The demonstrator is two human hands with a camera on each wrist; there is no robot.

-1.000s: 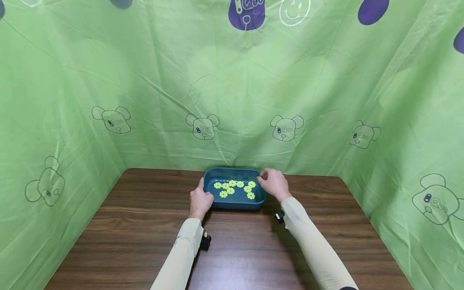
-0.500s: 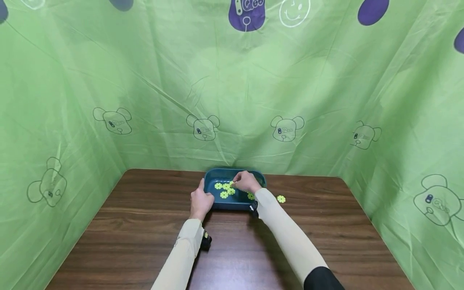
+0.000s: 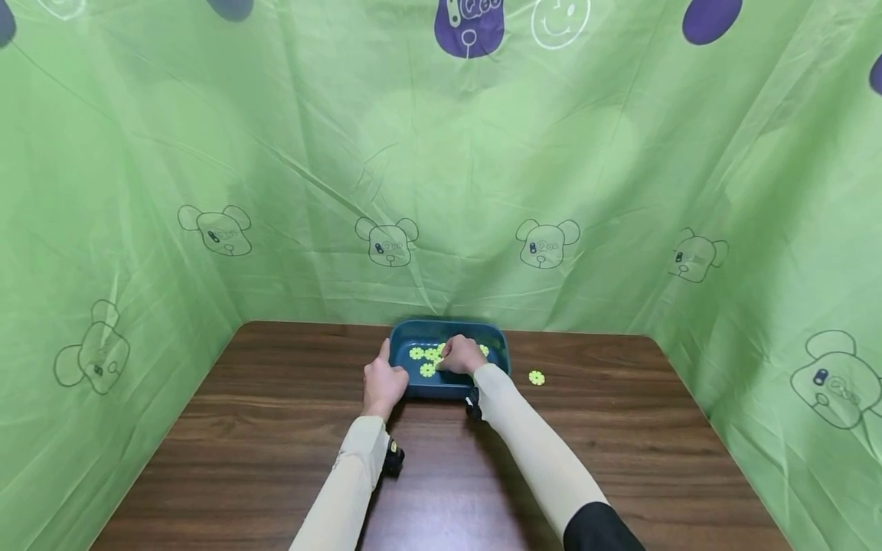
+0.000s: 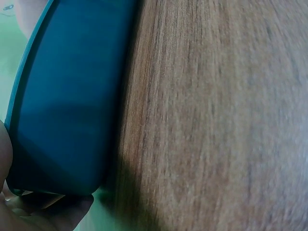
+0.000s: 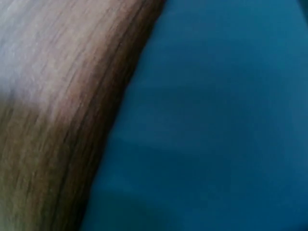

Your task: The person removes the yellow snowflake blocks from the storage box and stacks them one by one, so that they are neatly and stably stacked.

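Observation:
A dark blue-green plastic tub [image 3: 448,391] stands at the far edge of the table. Several yellow flower-shaped discs [image 3: 416,353] lie flat on its floor. My left hand [image 3: 382,383] grips the tub's near left corner; in the left wrist view, parts of the fingers [image 4: 57,214] lie around that corner of the tub [image 4: 72,96]. Inside the tub, my right hand [image 3: 462,356] pinches at a disc whose edge shows by the fingertips. That hand covers other discs. The right wrist view holds only the blurred tub wall [image 5: 202,120] and wood, no fingers.
One yellow disc [image 3: 537,378] lies on the brown wooden table [image 3: 586,413], right of the tub. A green printed cloth [image 3: 455,283] hangs close behind the tub and along both sides.
My right hand has moved from the tub's right rim to the discs inside, then slightly nearer. One disc now lies on the table at the right. The left hand keeps its hold.

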